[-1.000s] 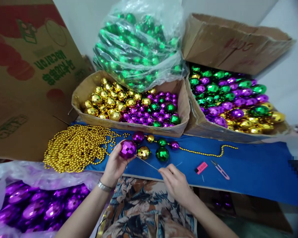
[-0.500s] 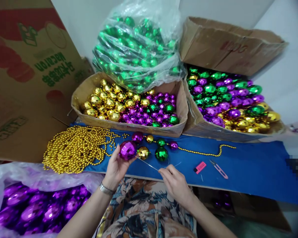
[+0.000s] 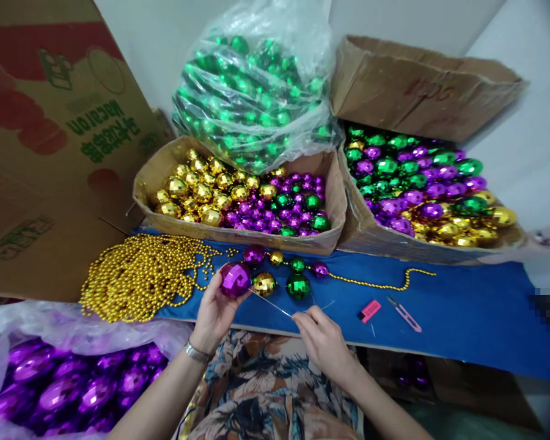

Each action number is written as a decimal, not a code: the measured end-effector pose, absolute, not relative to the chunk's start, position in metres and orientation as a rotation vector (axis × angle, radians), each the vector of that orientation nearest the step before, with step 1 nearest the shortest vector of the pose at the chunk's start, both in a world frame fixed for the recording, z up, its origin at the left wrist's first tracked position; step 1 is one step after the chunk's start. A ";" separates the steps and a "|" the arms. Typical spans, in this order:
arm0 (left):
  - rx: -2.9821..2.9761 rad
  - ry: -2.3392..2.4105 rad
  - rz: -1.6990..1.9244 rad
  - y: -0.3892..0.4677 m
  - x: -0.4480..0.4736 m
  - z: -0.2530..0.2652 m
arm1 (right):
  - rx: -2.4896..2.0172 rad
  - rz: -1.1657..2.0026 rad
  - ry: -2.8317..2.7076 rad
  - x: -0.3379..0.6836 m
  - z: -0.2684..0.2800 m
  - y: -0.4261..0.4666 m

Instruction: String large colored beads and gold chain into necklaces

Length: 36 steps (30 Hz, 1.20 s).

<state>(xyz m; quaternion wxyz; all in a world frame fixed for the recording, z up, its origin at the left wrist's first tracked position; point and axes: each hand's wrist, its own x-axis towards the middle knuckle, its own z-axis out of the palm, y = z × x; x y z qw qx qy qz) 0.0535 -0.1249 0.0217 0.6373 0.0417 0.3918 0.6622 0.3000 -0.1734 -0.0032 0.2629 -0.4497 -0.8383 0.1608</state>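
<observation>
A large shiny purple ball (image 3: 235,280) is gripped in my left hand (image 3: 215,311), fingers wrapped around its left side and underneath. My right hand (image 3: 321,339) pinches a long thin needle (image 3: 272,304), whose far end meets the lower right of the purple ball. Whether its tip is inside the ball I cannot tell. A fine thread (image 3: 323,304) shows near my right fingers. Just beyond lie a gold ball (image 3: 264,284) and a green ball (image 3: 298,285). Behind them, a strand of smaller purple, gold and green balls runs into a gold bead chain (image 3: 376,282).
A heap of gold bead chain (image 3: 137,278) lies left on the blue cloth (image 3: 476,311). Pink thread snips (image 3: 406,315) and a pink eraser-like block (image 3: 369,311) sit right. Boxes of balls (image 3: 238,238) (image 3: 371,241) and a bag of green balls (image 3: 256,104) stand behind; a purple-ball bag (image 3: 73,385) is lower left.
Both hands, the purple ball and the needle keep nearly the same positions. The whole view has shifted very slightly.
</observation>
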 end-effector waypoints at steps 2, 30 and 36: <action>0.102 0.899 1.507 -0.126 0.053 0.021 | -1.224 0.427 -2.273 0.299 -0.003 -0.173; 1.481 1.951 0.994 -0.098 -0.021 -0.042 | -1.208 0.565 -2.028 0.279 -0.019 -0.172; 1.390 1.911 1.007 -0.071 -0.045 -0.065 | -1.229 0.535 -2.038 0.281 -0.022 -0.175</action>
